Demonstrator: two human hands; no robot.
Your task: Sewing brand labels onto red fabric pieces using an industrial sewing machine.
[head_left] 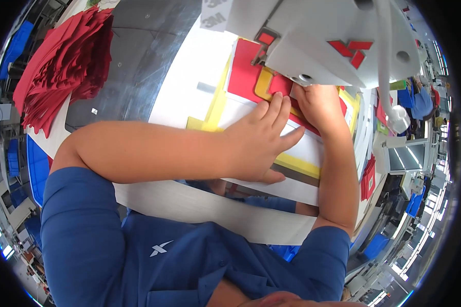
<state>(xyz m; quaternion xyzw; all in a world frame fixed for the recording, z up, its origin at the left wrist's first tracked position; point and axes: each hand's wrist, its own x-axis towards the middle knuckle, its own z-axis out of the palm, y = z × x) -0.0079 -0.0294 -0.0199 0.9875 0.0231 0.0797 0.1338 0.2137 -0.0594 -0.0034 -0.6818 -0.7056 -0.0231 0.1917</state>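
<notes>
A red fabric piece [243, 71] lies on the white work plate under a grey sewing machine head [322, 41]. On it rests a yellow L-shaped clamp frame [263, 84]. My left hand [258, 135] is open and palm down, its fingers spread and their tips at the clamp's lower edge and the red fabric. To its right, my right hand [320, 107] reaches under the machine head, with its thumb side near a small white patch on the fabric. The machine head hides most of its fingers, so I cannot tell what they hold.
A thick stack of red fabric pieces [66, 66] sits at the far left beside a dark panel [133, 56]. More red pieces [368, 179] lie at the right. Yellow strips [297, 165] edge the white plate. A white tube [386, 61] hangs beside the machine head.
</notes>
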